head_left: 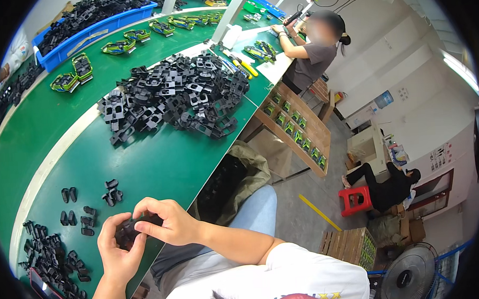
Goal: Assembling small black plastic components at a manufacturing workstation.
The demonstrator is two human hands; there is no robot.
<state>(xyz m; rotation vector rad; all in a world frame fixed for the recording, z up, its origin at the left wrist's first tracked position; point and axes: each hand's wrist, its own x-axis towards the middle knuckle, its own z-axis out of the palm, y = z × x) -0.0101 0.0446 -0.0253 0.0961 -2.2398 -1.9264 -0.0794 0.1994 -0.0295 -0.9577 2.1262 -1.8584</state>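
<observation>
Near the front edge of the green table, my left hand and my right hand are closed together on a black plastic part. Fingers cover much of it, so its full shape is hidden. Just beyond my hands lie small black plastic pieces in little groups, among them a cluster, a stack and pairs. A larger heap of small black pieces spreads to the left of my left hand. Farther off sits a big pile of black plastic frames.
Green-and-black assembled parts line the curved strip beyond the table. A blue bin holds more black parts. Yellow-handled tools lie near a seated co-worker. An open sack stands below the table edge, beside my leg.
</observation>
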